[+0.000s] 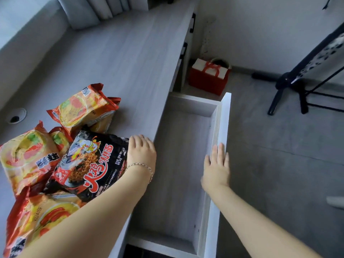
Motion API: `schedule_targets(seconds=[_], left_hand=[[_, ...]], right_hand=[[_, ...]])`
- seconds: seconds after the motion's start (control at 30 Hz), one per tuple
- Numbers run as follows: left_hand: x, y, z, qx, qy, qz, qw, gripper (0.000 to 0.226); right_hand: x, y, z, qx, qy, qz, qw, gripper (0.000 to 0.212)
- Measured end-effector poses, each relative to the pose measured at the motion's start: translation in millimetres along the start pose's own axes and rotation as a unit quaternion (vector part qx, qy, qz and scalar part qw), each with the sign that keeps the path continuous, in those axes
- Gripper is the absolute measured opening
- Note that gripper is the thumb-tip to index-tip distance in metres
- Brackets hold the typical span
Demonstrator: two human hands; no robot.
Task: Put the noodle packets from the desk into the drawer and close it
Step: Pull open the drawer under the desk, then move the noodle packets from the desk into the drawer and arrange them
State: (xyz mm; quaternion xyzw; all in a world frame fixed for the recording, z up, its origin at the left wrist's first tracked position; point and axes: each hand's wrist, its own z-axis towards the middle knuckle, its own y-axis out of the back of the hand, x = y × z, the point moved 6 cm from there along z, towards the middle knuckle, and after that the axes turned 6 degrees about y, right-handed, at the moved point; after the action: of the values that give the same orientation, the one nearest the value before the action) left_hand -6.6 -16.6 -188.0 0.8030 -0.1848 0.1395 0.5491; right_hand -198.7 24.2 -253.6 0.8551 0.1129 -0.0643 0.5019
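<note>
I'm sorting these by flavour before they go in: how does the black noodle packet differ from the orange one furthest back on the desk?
The black noodle packet has a dark wrapper with red lettering; the far orange packet is orange and yellow with red ends. The black one lies under the left hand, near the open drawer; the orange one lies untouched, further back. Both rest on other packets on the desk.
</note>
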Motion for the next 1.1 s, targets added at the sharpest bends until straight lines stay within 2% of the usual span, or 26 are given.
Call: schedule_targets(seconds=[0.13, 0.37, 0.5, 0.6, 0.7, 0.77, 0.8, 0.87, 0.97, 1.1], left_hand=[[3.0, 0.9, -1.0, -0.003, 0.01, 0.001, 1.0, 0.064], [1.2, -3.7, 1.9, 0.011, 0.034, -0.03, 0.999, 0.057], [-2.0, -2.7, 1.0, 0.018, 0.042, -0.015, 0.999, 0.062], [-1.1, -0.1, 1.0, 0.016, 0.038, -0.039, 0.998, 0.059], [2.5, 2.5, 1.7, 0.027, 0.038, -0.049, 0.998, 0.056], [2.2, 8.6, 1.1, 0.038, 0.023, -0.069, 0.997, 0.054], [2.2, 14.5, -0.3, 0.039, 0.012, -0.093, 0.995, 0.052], [10.6, 27.9, -8.6, 0.022, -0.009, -0.162, 0.986, 0.046], [37.9, 45.6, -31.1, -0.046, -0.016, -0.274, 0.961, 0.045], [100.1, 40.1, -63.8, -0.118, 0.065, -0.328, 0.935, 0.048]], right_hand=[[-38.2, -13.7, -7.9, 0.014, -0.014, 0.004, 1.0, 0.052], [-127.0, -42.3, -34.8, 0.038, -0.06, 0.037, 0.997, 0.05], [-135.6, -43.9, -41.3, 0.006, -0.032, 0.069, 0.997, 0.039], [-139.1, -44.8, -39.4, 0.012, -0.04, 0.066, 0.997, 0.037], [-142.5, -42.2, -40.9, 0.069, -0.068, 0.045, 0.994, 0.04], [-137.7, -32.5, -42.1, 0.146, -0.09, -0.009, 0.985, 0.046], [-131.7, -23.7, -41.1, 0.183, -0.098, -0.029, 0.978, 0.05], [-107.7, 2.9, -32.0, 0.201, -0.094, 0.0, 0.975, 0.051], [-45.9, 53.4, -13.9, 0.105, 0.015, 0.139, 0.985, 0.038], [46.4, 130.1, -20.5, -0.038, 0.162, 0.329, 0.93, 0.035]])
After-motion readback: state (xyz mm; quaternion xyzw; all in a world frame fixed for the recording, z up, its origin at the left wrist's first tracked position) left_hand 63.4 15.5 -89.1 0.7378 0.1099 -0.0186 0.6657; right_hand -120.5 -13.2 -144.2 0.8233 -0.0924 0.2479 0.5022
